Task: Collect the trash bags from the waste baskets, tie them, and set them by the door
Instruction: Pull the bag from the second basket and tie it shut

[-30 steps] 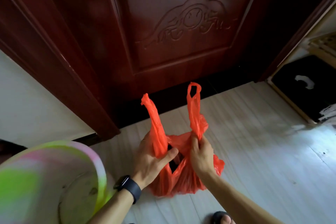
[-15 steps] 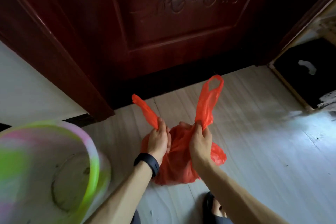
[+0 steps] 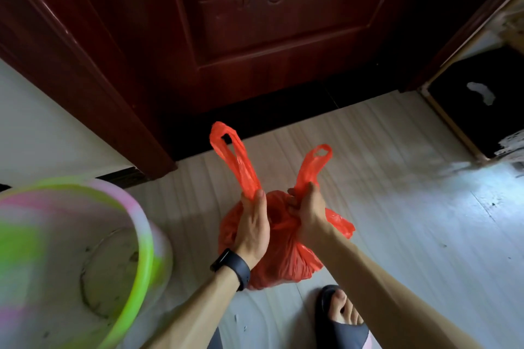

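In the head view, my left hand (image 3: 252,231) and right hand (image 3: 307,212) sit at lower centre of the frame, each with fingers closed around the base of one handle of the red trash bag (image 3: 279,258). A second ago the handles stood close together and the bag's mouth gaped between my hands; half a second ago I had drawn them apart. Now they are crossed and cinched, with the neck bunched tight between my fists, so I judge the first half of the knot is in and one more pass should finish the tie.

The bag rests on the pale floor (image 3: 397,221) in the middle of the frame, just short of the dark red door (image 3: 283,22) at the top. Its body runs from my sandalled foot (image 3: 343,317) up toward the door. The left handle loop (image 3: 235,156) leans toward the upper left and the right handle loop (image 3: 314,164) toward the upper right, forming a V. The green and pink waste basket (image 3: 136,235) stands at lower left, near the bag but apart from it, with no liner visible inside.
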### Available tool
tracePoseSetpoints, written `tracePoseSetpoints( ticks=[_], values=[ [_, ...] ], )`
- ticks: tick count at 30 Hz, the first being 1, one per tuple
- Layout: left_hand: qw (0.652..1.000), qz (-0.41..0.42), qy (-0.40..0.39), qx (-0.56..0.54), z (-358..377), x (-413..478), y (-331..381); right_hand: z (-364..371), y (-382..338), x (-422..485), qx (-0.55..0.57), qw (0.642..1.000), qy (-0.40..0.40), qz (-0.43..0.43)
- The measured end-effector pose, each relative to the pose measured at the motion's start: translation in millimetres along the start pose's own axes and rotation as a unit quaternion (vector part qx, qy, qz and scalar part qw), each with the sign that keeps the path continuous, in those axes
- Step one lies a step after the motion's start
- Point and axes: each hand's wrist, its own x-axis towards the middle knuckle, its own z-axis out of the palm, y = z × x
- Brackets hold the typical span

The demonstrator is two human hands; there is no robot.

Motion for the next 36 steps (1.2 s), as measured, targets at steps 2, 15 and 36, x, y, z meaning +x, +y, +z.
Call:
tracePoseSetpoints(
  ticks=[2, 15, 36],
  values=[
    [0.999, 0.018, -0.014, 0.027, -0.5, 6.7, -3.5, -3.2, 1.0, -3.0, -0.057, 0.996, -0.055, -0.029],
    [0.820, 0.368, -0.087, 0.430, -13.4, 37.7, -8.3, -34.6, -0.2, -1.7, -0.204, 0.954, -0.211, -0.067],
    [0.907, -0.199, -0.365, -0.064, -11.0, 48.3, 12.3, -66.5, 5.3, 44.3, 0.107, 0.983, -0.128, -0.081]
  ],
)
